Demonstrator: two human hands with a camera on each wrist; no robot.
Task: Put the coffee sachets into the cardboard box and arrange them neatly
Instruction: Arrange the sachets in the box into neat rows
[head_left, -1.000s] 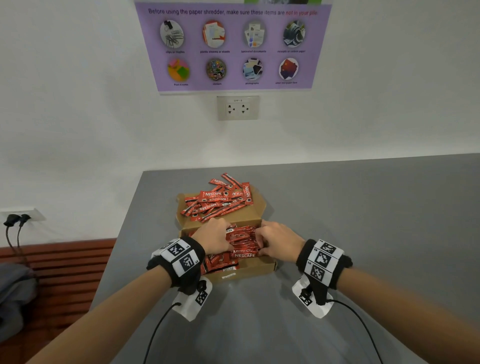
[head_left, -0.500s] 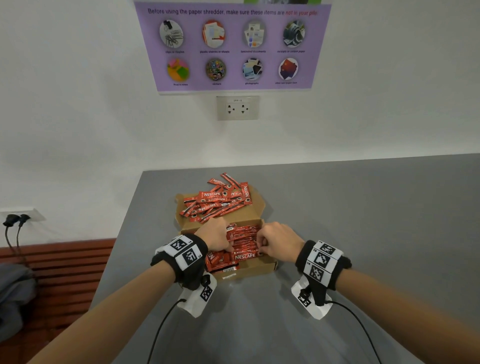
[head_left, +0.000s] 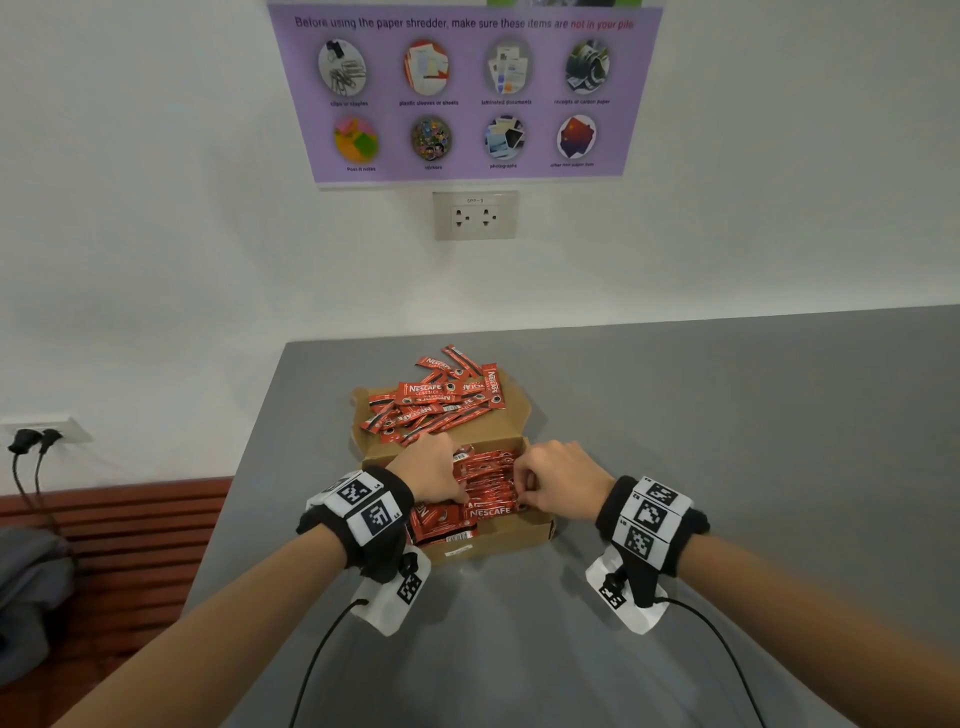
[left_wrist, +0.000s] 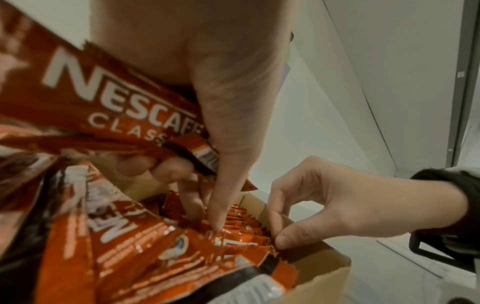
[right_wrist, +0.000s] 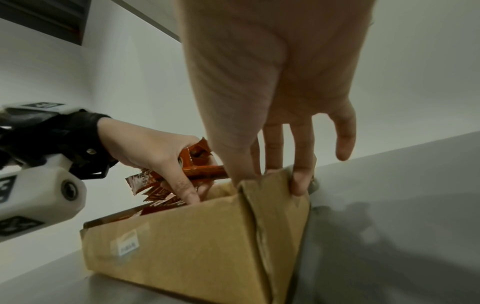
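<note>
An open cardboard box sits on the grey table, packed with red Nescafe sachets lying in a row. A loose pile of sachets lies on the box's folded-back lid behind it. My left hand is inside the box at its left. It grips several sachets against the palm while the thumb presses down into the row. My right hand pinches the box's right wall, thumb inside and fingers outside.
The table's left edge runs close to the box, with a wooden bench and a grey bag below it. A wall socket and a purple poster are on the wall behind. Bare tabletop extends right of the box.
Both hands stay at the box. The left wrist has shifted slightly right, and the sachets under the left hand have shifted a little.
</note>
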